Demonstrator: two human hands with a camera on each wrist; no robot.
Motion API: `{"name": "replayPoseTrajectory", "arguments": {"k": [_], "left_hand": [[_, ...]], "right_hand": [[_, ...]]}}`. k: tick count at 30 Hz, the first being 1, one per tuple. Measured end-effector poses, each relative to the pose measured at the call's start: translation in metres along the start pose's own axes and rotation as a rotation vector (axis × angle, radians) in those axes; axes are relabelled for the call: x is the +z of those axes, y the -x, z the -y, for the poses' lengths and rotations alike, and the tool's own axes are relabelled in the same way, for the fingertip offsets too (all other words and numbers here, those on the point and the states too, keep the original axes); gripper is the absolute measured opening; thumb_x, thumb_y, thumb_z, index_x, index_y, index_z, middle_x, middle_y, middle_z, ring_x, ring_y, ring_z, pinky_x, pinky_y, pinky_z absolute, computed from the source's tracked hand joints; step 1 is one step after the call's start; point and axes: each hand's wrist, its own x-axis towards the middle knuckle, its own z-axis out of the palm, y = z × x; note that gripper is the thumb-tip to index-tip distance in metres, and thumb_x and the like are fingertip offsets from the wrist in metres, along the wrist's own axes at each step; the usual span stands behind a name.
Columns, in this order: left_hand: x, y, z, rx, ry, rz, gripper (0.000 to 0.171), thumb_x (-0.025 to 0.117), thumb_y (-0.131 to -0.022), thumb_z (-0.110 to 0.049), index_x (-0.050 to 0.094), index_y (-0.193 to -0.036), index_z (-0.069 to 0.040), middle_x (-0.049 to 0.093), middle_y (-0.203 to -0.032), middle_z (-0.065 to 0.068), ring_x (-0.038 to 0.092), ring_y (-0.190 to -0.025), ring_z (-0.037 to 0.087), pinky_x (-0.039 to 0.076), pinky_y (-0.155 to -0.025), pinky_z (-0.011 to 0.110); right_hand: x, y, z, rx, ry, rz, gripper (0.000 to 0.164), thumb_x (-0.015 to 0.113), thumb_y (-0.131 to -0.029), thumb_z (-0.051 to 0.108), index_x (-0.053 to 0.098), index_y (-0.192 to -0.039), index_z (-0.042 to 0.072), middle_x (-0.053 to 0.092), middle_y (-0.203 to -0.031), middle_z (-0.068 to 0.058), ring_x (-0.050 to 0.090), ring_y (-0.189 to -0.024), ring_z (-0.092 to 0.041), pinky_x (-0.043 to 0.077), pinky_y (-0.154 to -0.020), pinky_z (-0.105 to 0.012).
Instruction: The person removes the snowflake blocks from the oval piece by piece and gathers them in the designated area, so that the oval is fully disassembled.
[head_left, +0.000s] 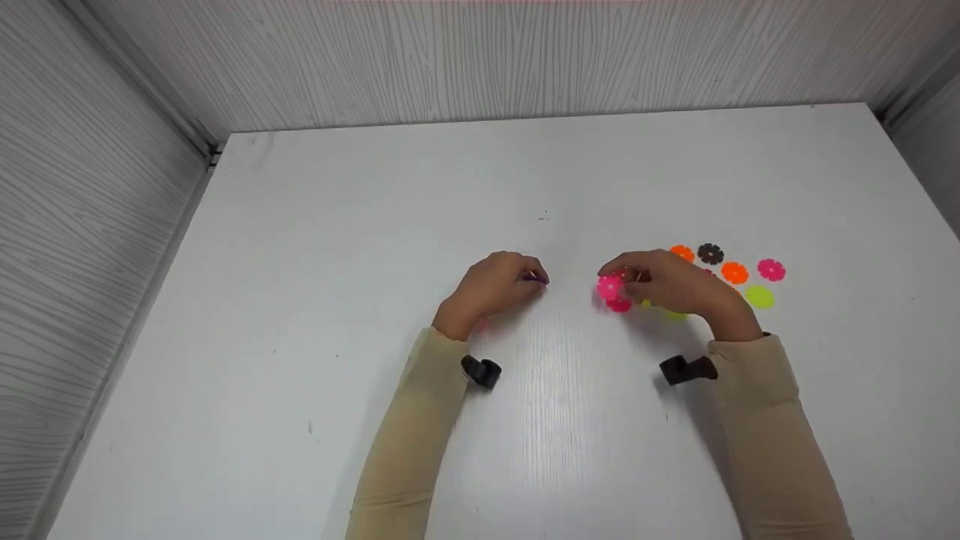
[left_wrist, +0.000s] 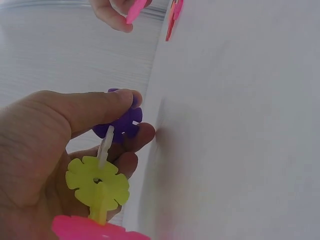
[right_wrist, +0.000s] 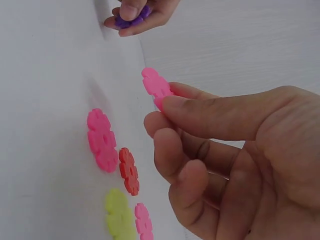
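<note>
My left hand (head_left: 491, 285) pinches a purple interlocking disc (left_wrist: 120, 127) between thumb and fingers. This disc heads a chain: a whitish disc seen edge-on (left_wrist: 104, 147) slots into it, followed by a yellow-green disc (left_wrist: 82, 180) and a pink disc (left_wrist: 95, 231) near the wrist. To the right, my right hand (head_left: 664, 281) holds a bright pink notched disc (right_wrist: 154, 82) between thumb and index finger, its other fingers curled loosely. The two hands are apart, with the pink disc raised over the table. Beneath the right hand lie a deeper pink disc (right_wrist: 102, 142) and a red disc (right_wrist: 129, 172).
More loose discs lie on the white table (head_left: 300, 337) around and beyond my right hand, among them a dark disc (head_left: 710, 253), an orange disc (head_left: 735, 272), a pink disc (head_left: 771, 269) and a yellow-green disc (head_left: 760, 296). Wood-grained panels (head_left: 480, 60) border the table.
</note>
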Motion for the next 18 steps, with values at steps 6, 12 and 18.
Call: {"name": "replayPoseTrajectory", "arguments": {"k": [6, 12, 18], "left_hand": [[0.000, 0.000, 0.000, -0.011, -0.009, -0.002, 0.020, 0.058, -0.095, -0.019, 0.074, -0.106, -0.016, 0.071, -0.113, 0.000, 0.063, -0.109, 0.017, 0.047, -0.097, 0.035], [0.000, 0.001, -0.001, -0.018, 0.006, 0.010, 0.019, 0.058, -0.095, -0.018, 0.074, -0.106, -0.017, 0.071, -0.113, -0.001, 0.062, -0.111, 0.016, 0.047, -0.097, 0.033], [-0.001, 0.001, -0.001, -0.012, -0.001, 0.005, 0.020, 0.058, -0.094, -0.014, 0.075, -0.104, -0.016, 0.072, -0.110, 0.000, 0.062, -0.107, 0.016, 0.047, -0.095, 0.033]], "right_hand": [[-0.005, 0.004, -0.004, 0.034, -0.016, 0.030, 0.034, 0.052, -0.094, 0.012, 0.061, -0.127, 0.018, 0.059, -0.098, -0.008, 0.058, -0.084, -0.021, 0.047, -0.073, -0.030], [-0.010, 0.010, -0.011, 0.022, -0.034, 0.099, 0.034, 0.051, -0.093, 0.008, 0.063, -0.125, 0.015, 0.061, -0.087, -0.007, 0.055, -0.079, -0.022, 0.045, -0.067, -0.031], [-0.017, 0.018, -0.014, 0.066, -0.041, 0.170, 0.033, 0.056, -0.092, 0.011, 0.063, -0.125, 0.013, 0.053, -0.073, -0.001, 0.049, -0.070, -0.016, 0.041, -0.064, -0.029]]}}
